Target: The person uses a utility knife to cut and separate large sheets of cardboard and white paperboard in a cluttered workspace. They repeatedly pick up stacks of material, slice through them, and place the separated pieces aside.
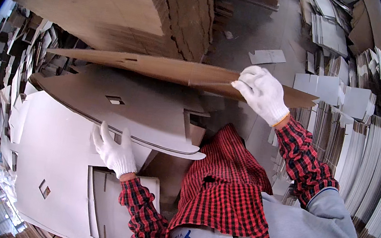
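Note:
My right hand [260,94], in a white knit glove, is closed in a pinch in front of a raised brown cardboard sheet [168,70]. A thin pale strand, too fine to identify surely, runs left from its fingertips across the board. My left hand [115,152], also gloved, has its fingers spread, with the tips at the near edge of a white-faced cut cardboard sheet [153,109]. That sheet has a small diamond-shaped cutout and rounded tabs. Beneath it lies another white cut cardboard sheet [57,163] with a similar hole.
A tall stack of brown cardboard [118,6] stands ahead on the left. Bundled white and brown cardboard [364,163] lines the right side. A loose white piece [267,57] lies on the grey floor [247,29]. More stacked cardboard [11,108] is at the far left.

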### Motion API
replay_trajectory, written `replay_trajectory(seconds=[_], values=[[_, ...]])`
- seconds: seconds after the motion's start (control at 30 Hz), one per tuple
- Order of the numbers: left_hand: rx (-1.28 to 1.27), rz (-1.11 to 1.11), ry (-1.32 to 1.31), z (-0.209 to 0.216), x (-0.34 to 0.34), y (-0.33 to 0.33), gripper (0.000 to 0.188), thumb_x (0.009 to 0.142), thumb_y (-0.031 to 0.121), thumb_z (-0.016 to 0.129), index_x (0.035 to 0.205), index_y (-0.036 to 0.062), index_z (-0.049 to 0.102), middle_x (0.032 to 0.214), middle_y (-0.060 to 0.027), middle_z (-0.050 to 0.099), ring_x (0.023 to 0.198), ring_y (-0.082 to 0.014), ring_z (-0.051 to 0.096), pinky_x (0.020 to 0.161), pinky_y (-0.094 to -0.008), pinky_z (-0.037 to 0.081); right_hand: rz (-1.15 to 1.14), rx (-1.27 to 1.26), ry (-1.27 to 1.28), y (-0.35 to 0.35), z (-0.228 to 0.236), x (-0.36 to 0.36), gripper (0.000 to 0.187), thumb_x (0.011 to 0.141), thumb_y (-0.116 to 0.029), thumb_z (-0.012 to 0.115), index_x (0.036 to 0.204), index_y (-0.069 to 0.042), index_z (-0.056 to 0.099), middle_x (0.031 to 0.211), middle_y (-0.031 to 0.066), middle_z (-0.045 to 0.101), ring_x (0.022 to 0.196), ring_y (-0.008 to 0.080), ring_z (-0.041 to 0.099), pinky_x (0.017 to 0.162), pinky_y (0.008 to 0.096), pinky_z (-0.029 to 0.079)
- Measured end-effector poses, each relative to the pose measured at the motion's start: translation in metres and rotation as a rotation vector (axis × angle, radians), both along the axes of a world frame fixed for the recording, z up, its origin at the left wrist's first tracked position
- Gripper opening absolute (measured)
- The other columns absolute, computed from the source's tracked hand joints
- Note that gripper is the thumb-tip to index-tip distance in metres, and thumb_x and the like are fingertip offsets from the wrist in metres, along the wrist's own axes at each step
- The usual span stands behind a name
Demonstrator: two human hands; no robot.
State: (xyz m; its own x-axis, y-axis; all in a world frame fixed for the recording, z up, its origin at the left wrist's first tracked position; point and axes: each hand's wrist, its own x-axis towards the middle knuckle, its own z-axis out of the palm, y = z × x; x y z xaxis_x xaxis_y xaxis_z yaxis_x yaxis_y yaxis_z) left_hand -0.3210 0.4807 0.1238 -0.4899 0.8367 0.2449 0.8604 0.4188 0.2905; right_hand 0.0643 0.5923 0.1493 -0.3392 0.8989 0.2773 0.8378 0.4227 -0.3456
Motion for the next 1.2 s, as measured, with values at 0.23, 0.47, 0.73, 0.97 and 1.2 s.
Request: replay_trajectory(seconds=[0.23, 0.47, 0.73, 0.97, 1.2], values=[[0.080, 0.091, -0.730, -0.014, 0.008, 0.001, 0.081, 0.097, 0.018, 0.055, 0.164, 0.0114, 0.010, 0.168, -0.0183, 0.020, 0.152, -0.0330, 0.028, 0.120, -0.0411, 0.028, 0.079, 0.030, -0.352, 0.023, 0.020, -0.003, 0.024, 0.084, -0.032, 0.072, 0.076, -0.009, 0.072, 0.105, 0.0061, 0.065, 0.093, 0.0280, 0.061, 0.074, 0.0416, 0.054], [0.144, 0.313, -0.602, -0.010, 0.032, 0.033, 0.089, 0.097, 0.017, 0.058, 0.164, 0.0152, 0.000, 0.162, -0.0246, 0.030, 0.145, -0.0403, 0.039, 0.119, -0.0418, 0.032, 0.243, -0.013, -0.351, 0.082, 0.019, -0.023, 0.026, 0.088, -0.033, 0.068, 0.076, -0.010, 0.071, 0.086, 0.0048, 0.063, 0.086, 0.0282, 0.060, 0.070, 0.0412, 0.053], [0.092, 0.367, -0.394, -0.023, 0.026, 0.028, 0.084, 0.093, 0.018, 0.065, 0.161, 0.0040, 0.017, 0.161, -0.0242, 0.031, 0.144, -0.0395, 0.041, 0.119, -0.0424, 0.032, 0.363, 0.284, -0.135, 0.145, 0.070, -0.106, 0.019, 0.093, -0.023, 0.059, 0.086, -0.018, 0.076, 0.085, 0.0034, 0.066, 0.084, 0.0250, 0.062, 0.070, 0.0366, 0.052], [-0.288, 0.420, 0.241, 0.019, 0.032, 0.045, 0.073, 0.086, 0.031, 0.073, 0.150, 0.0124, 0.043, 0.159, -0.0214, 0.031, 0.145, -0.0468, 0.029, 0.117, -0.0544, 0.030, 0.537, -0.209, 0.157, 0.103, 0.057, -0.110, 0.034, 0.092, -0.041, 0.063, 0.076, -0.012, 0.073, 0.085, 0.0139, 0.065, 0.083, 0.0356, 0.064, 0.070, 0.0479, 0.051], [-0.230, 0.139, -0.285, 0.026, 0.085, 0.081, 0.081, 0.081, 0.028, 0.079, 0.150, 0.0077, 0.042, 0.141, -0.0218, 0.055, 0.127, -0.0409, 0.055, 0.108, -0.0480, 0.043, 0.460, -0.375, 0.205, 0.069, 0.011, -0.078, 0.030, 0.094, -0.036, 0.060, 0.090, -0.011, 0.077, 0.094, 0.0096, 0.071, 0.093, 0.0314, 0.064, 0.079, 0.0422, 0.051]])
